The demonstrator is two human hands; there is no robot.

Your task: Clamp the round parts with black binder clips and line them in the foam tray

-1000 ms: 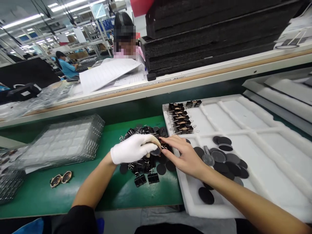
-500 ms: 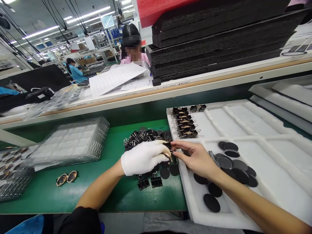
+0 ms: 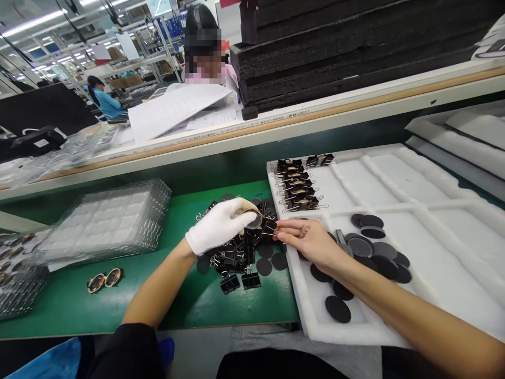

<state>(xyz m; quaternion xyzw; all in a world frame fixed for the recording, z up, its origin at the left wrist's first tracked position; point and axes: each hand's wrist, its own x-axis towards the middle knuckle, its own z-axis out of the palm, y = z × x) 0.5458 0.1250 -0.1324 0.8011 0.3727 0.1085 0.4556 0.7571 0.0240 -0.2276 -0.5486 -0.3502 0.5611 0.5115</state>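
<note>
My left hand [image 3: 215,226], in a white glove, is closed on a pair of tan-rimmed glasses, mostly hidden by the fingers, with a dark round disc [image 3: 254,220] against a lens. Bare fingers of my right hand [image 3: 310,239] pinch a black binder clip [image 3: 269,228] at the edge of these glasses. Whether its jaws grip the rim, I cannot tell. Beneath both hands lies a pile of black binder clips [image 3: 236,255] with loose black discs [image 3: 264,266] among it. A white foam tray [image 3: 303,310] sits under my right forearm; its far left compartment holds a row of clipped glasses [image 3: 298,185].
Several black discs [image 3: 338,309] lie in the tray's near compartment. Round tan-rimmed glasses [image 3: 104,280] rest on the green table [image 3: 158,300]. Stacked clear plastic trays [image 3: 102,223] stand at left. Behind the ledge [image 3: 221,142], a person [image 3: 207,52] sits beside black foam [image 3: 347,52].
My left hand has turned and shifted slightly left, showing the disc against the glasses. My right hand keeps its pinch, and the clip shows more clearly. The camera view has shifted a little.
</note>
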